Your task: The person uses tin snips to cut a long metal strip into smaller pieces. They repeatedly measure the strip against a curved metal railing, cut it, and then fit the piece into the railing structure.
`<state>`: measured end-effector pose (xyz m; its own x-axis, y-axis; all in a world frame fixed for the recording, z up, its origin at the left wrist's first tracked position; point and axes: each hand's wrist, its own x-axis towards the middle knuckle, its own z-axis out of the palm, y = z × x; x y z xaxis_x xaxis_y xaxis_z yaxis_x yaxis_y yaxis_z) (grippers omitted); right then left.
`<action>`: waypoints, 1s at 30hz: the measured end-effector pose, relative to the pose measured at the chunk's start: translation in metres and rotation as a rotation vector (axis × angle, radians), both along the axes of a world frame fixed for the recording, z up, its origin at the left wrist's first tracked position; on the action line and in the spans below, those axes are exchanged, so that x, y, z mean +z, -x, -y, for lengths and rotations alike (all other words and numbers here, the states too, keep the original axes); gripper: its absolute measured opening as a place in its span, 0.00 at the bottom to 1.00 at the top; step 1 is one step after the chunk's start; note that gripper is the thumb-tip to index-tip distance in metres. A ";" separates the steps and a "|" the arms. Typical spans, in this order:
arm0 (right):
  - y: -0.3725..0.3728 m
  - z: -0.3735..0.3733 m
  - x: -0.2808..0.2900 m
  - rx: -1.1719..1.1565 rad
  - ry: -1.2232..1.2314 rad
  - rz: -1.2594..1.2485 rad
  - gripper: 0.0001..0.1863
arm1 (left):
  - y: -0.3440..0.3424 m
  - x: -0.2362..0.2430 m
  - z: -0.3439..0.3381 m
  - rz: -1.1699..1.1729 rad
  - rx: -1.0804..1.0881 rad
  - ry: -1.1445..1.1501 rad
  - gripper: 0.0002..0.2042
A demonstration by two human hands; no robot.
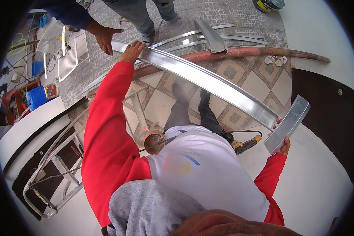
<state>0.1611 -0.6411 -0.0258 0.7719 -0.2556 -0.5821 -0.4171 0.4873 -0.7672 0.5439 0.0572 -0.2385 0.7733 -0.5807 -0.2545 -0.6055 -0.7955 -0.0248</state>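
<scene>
A long silvery metal channel slants across in front of me, its hollow side showing. My left hand is closed over its edge near the far left end. At its near right end a short piece of metal channel stands crosswise; whether the two are joined I cannot tell. My right hand grips this short piece from its outer side, most fingers hidden behind it. Beside the long channel's left end is a co-worker's hand, thumb spread from the fingers.
A yellow and black power tool with a cord hangs by my right hip. An orange-brown pot of small metal pieces stands beside a metal ladder. Beyond lie a long reddish pole, metal strips and a bent metal piece.
</scene>
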 end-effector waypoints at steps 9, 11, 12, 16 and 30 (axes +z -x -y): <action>0.014 0.024 -0.019 0.000 -0.040 -0.118 0.50 | -0.014 -0.028 -0.010 -0.006 0.030 -0.080 0.31; 0.011 0.021 -0.012 0.054 -0.045 -0.161 0.50 | -0.016 -0.036 -0.010 -0.017 0.030 -0.100 0.31; 0.006 0.018 -0.010 0.073 -0.029 -0.125 0.50 | -0.018 -0.038 -0.010 -0.018 0.023 -0.096 0.31; -0.003 0.009 0.006 0.135 0.141 -0.075 0.50 | -0.031 -0.047 -0.014 0.003 0.003 -0.076 0.30; 0.066 0.035 0.023 0.509 1.167 -0.364 0.53 | 0.091 0.117 0.109 -0.081 0.419 0.768 0.27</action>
<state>0.0949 -0.6762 -0.0029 0.7775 -0.4747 -0.4125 -0.6258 -0.6494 -0.4321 0.4532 -0.0515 -0.1212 0.9577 -0.2865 0.0272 -0.2371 -0.7317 0.6390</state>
